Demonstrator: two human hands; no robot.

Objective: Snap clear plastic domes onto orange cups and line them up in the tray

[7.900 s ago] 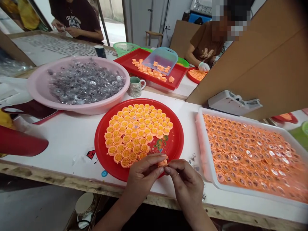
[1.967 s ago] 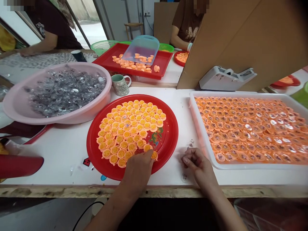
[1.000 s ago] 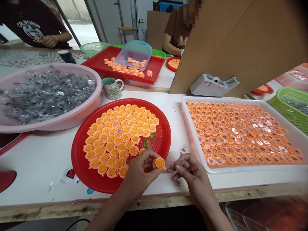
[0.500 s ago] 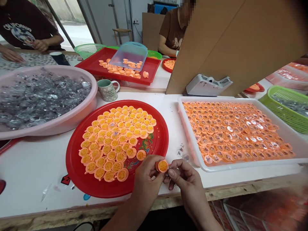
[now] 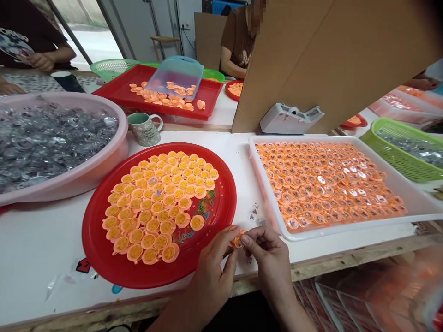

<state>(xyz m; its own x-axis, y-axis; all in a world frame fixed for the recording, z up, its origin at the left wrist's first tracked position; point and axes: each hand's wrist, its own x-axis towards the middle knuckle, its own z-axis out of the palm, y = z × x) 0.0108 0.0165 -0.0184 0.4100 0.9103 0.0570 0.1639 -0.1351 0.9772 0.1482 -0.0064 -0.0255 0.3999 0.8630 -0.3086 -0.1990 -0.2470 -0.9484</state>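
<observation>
A small orange toy cup is pinched in my left hand, above the table's front edge. My right hand is closed at the cup's right side, thumb and forefinger touching its rim; my fingers partly cover the cup. Left of my hands lies a round red tray with many orange cups on saucers, their tops yellow. To the right stands a white tray full of similar orange cups with clear discs on top. A few loose clear discs lie between the trays.
A pink basin of clear plastic pieces stands at left, beside a green mug. Behind are a red rectangular tray, a cardboard divider, a tape dispenser and a green basket. Two people sit across the table.
The cup has tilted in my hands, so its yellow top faces me less, and my right fingers have come over its rim. The camera view has shifted slightly right.
</observation>
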